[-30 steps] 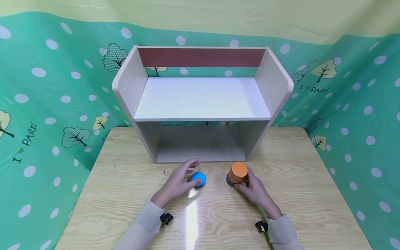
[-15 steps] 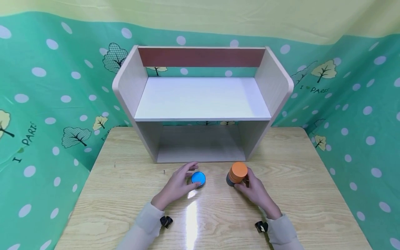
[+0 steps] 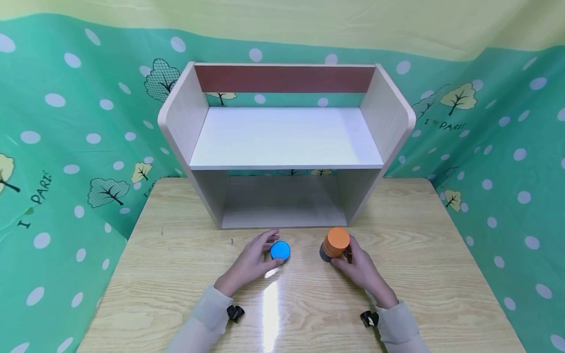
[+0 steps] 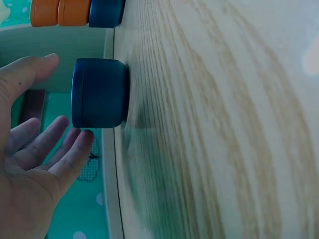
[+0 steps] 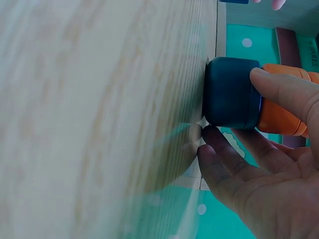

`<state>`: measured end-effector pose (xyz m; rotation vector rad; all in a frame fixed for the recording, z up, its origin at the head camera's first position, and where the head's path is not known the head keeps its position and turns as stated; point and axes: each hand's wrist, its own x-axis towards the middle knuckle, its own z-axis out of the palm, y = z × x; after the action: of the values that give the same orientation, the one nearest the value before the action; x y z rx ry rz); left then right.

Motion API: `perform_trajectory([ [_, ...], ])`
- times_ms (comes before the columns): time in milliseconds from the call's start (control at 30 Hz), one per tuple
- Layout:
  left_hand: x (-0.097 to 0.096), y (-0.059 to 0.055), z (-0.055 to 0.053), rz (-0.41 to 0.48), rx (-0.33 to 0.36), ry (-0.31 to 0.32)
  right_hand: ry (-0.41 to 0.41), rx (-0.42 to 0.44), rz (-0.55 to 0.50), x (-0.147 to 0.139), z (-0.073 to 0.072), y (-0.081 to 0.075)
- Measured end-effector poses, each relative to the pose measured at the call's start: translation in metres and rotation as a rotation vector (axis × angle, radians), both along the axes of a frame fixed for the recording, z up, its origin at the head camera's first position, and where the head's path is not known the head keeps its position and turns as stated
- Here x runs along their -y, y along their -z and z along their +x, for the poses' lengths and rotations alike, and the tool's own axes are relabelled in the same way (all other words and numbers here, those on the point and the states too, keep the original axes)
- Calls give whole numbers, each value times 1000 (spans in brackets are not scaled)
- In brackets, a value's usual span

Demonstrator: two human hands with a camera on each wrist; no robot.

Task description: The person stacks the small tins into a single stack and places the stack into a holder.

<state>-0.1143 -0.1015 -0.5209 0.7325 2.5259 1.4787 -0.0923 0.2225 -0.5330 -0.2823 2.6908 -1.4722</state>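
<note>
A small blue round lidded tin (image 3: 280,250) stands upright on the table. My left hand (image 3: 250,259) curves loosely around its left side; in the left wrist view the thumb (image 4: 40,67) is clear of the tin and the fingertips are close to it. To the right, an orange round tin (image 3: 337,239) sits stacked on a second dark blue tin (image 5: 232,94). My right hand (image 3: 363,269) holds that lower tin from the right, thumb near its lid edge and fingers on the far side. Some of those fingers are hidden behind the stack in the head view.
A white two-tier shelf (image 3: 287,137) stands just behind the tins, its lower compartment facing me. Wooden table surface (image 3: 167,274) extends on both sides. Patterned green cloth (image 3: 66,147) hangs around the back and sides.
My left hand has drawn slightly back, its thumb moving off the top of the blue tin toward me. The right hand and the stack have stayed in place.
</note>
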Motion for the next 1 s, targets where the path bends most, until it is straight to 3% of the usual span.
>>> perform_trajectory([
  [800,-1,7,-1,-72,-8,1,8,7,11,0,0,0],
  [1000,-2,7,-1,-68,25,-4,15,7,15,1,0,-1],
])
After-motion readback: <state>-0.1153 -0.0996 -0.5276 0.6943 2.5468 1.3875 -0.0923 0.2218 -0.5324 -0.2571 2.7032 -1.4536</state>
